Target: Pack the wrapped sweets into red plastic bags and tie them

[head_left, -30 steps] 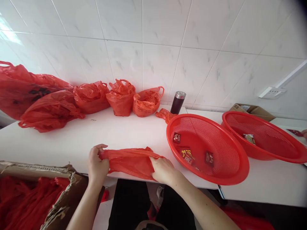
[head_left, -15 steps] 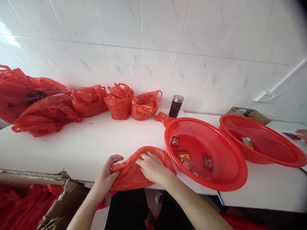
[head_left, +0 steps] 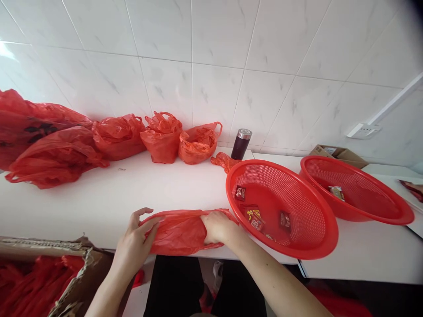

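Red plastic bag (head_left: 180,233) stretched out long again, right hand (head_left: 216,226) tucked into its mouth

So, biggest change first: in the frame from 0.5 s ago the bag was bunched up and rounded, with the right hand's fingers seen over the opening. Now it's been drawn out sideways, and those fingers are hidden in the film at the right end. Whether anything is gripped in there can't be told. For the work in hand, that can probably be read as the mouth being spread and worked loose.

The bag is held at the near edge of the worktop (head_left: 158,185), between the 2 hands. By the left hand (head_left: 134,240) its left end is being touched, thumb and forefinger kept well apart; whether film is pinched by the other fingers can't be made out.

Compared with 1.0 s ago, a similar stretched shape is seen, but the right hand has been pushed further in.

No change is spotted in the near red basket (head_left: 325,246), just right of the bag, or its small wrapped packets (head_left: 286,220). The 3 upright bags (head_left: 161,143) on the far side look undisturbed too.
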`<state>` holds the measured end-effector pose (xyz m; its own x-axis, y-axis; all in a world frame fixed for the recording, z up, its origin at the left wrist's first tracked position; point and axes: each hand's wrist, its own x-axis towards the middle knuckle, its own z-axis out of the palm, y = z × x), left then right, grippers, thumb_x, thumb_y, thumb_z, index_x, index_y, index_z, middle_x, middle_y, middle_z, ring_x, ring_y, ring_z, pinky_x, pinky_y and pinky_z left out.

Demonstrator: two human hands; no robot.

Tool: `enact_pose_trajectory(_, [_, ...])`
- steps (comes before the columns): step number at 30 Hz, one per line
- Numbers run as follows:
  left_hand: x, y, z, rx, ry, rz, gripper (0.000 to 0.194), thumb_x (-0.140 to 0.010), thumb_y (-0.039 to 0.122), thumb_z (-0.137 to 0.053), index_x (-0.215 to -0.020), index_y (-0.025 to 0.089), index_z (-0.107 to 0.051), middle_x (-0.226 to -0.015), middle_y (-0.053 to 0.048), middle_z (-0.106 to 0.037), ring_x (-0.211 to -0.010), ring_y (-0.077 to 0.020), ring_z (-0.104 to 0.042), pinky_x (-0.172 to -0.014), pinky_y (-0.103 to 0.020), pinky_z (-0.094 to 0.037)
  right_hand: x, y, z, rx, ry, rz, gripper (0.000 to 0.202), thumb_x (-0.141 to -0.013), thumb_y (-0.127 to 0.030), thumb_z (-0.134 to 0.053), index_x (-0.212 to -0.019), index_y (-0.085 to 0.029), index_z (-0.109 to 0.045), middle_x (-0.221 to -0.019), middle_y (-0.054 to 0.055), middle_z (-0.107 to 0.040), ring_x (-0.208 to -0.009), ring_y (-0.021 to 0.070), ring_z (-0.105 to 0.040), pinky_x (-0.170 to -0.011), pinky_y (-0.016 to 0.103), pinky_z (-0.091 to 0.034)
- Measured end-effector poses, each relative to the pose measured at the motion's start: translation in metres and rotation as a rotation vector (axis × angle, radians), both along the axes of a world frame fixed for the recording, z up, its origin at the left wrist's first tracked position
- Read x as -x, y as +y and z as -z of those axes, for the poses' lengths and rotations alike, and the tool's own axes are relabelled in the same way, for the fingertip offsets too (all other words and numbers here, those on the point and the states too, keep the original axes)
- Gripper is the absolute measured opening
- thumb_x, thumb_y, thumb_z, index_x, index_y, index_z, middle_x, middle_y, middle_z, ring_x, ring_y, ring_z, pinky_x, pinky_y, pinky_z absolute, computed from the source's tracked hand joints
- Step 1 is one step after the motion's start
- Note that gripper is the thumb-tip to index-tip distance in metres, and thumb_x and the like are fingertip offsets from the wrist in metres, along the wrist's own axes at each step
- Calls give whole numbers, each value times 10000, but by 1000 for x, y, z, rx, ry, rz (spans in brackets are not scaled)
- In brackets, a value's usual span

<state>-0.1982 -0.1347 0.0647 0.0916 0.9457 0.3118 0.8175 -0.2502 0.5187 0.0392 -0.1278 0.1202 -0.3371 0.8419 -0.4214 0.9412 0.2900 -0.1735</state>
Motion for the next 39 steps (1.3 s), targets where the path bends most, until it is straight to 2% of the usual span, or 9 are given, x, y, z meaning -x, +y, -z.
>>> enact_pose_trajectory(3, [1, 4, 9, 102, 64, -62, 475, -809, 467, -527, -1238, 269, -575, -1308, -105, -449, -777, -201, -607, -612, -326, -495, -4, -2, 6, 23, 5, 13, 519, -626, -240, -695, -1141, -205, -635, -927, 98, -726, -821, 289, -683, -652, 335, -501])
enact_pose_trajectory(6, [5, 12, 17, 103, 5, -114, 465, -818, 396, -483, -1241, 215, -552, -1226, -128, -512, -904, -257, -623, -698, -354, -519, -9, -7, 7, 46, 7, 14, 647, -595, -181, -677, -1233, -219, -574, -937, 90, -726, -801, 287, -686, -603, 321, -499])
enact_pose_trajectory(14, [7, 15, 10, 83, -98, 181, 477, -749, 175, -426, -1137, 289, -679, -1425, -8, -463, -980, -204, -642, -703, -231, -533, -16, -20, 0, 96, 10, 56, 582, -614, -327, -710, -1168, -173, -619, -966, 146, -710, -827, 344, -679, -631, 397, -533])
enact_pose_trajectory(19, [1, 14, 14, 186, -67, 290, 467, -781, 211, -427, -1160, 267, -694, -1314, -20, -584, -1123, -212, -614, -867, -242, -520, -21, -44, -45, 43, 158, 39, 611, -747, -506, -658, -1267, -195, -579, -1089, 153, -681, -1003, 343, -641, -787, 417, -521])
enact_pose_trajectory(24, [-2, 13, 8, 261, -123, 262, 541, -797, 285, -434, -1312, 209, -578, -1320, -66, -596, -1204, -250, -564, -1004, -356, -452, -62, -33, -96, -208, 584, 49, 463, -905, -441, -528, -1348, -311, -489, -1142, 41, -671, -1016, 184, -633, -871, 286, -465])
enact_pose_trajectory(27, [-4, 9, -3, 358, -178, 267, 565, -803, 332, -442, -1332, 171, -556, -1326, -90, -593, -1219, -269, -550, -1064, -407, -380, -102, 6, -79, -343, 279, 225, 352, -948, -346, -456, -1278, -256, -537, -1086, 71, -662, -997, 195, -618, -864, 313, -442])
enact_pose_trajectory(31, [-4, 3, -11, 446, -279, 233, 571, -816, 354, -460, -1356, 181, -532, -1334, -79, -589, -1201, -278, -562, -1077, -418, -365, -144, 49, -22, -136, -17, 289, 595, -726, -383, -742, -1277, -253, -559, -1245, 136, -555, -1042, 295, -598, -826, 358, -456])
enact_pose_trajectory(34, [-5, 0, -14, 541, -381, 227, 608, -836, 361, -445, -1417, 181, -453, -1343, -71, -582, -1172, -267, -582, -1020, -380, -438, -160, 64, 7, -100, -43, 292, 581, -707, -369, -758, -1248, -259, -578, -1239, 128, -548, -1051, 301, -589, -835, 361, -451])
enact_pose_trajectory(39, [-18, -2, -18, 613, -476, 176, 685, -797, 370, -465, -1444, 152, -407, -1331, -78, -589, -1114, -256, -607, -994, -364, -455, -178, 80, 3, -131, -18, 378, 361, -765, -159, -670, -1122, -185, -624, -1125, 142, -613, -1004, 276, -613, -812, 342, -458])
